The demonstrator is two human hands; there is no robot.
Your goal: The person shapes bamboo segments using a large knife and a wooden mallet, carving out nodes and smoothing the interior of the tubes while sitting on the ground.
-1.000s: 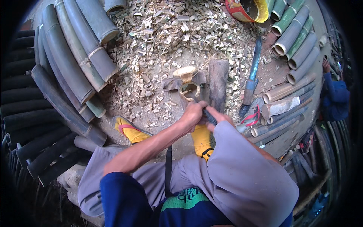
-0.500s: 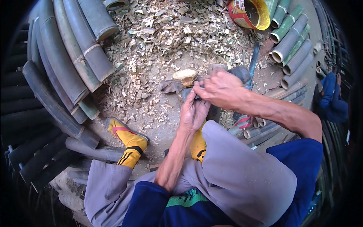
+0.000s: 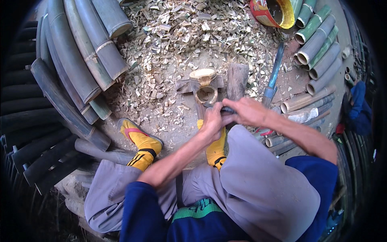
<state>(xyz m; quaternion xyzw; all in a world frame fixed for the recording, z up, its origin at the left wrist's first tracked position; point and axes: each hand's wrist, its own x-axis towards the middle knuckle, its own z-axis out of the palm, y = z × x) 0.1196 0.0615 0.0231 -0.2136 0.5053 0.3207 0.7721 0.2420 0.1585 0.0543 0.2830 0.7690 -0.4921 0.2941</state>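
Note:
My left hand (image 3: 213,122) and my right hand (image 3: 248,113) meet in front of my knees, both closed. A dark, narrow tool (image 3: 228,109) runs between their fingers; its kind is partly hidden by the grip. Just beyond the fingers stands a short bamboo piece (image 3: 197,95) with a round opening facing me and a pale cut top (image 3: 202,74). It rests against a dark wooden crosspiece (image 3: 184,86). To its right is a weathered wooden block (image 3: 237,80).
Bamboo chips (image 3: 173,48) cover the ground ahead. A long bluish blade (image 3: 277,64) lies to the right, near a red and yellow bucket (image 3: 287,18). Bamboo poles (image 3: 72,52) are stacked left, with more cut bamboo tubes (image 3: 316,44) right. Another person (image 3: 358,109) sits far right.
Both hands have drawn back toward my knees with the dark tool. The bamboo's round opening and the wooden block beside it now show. The view has shifted slightly.

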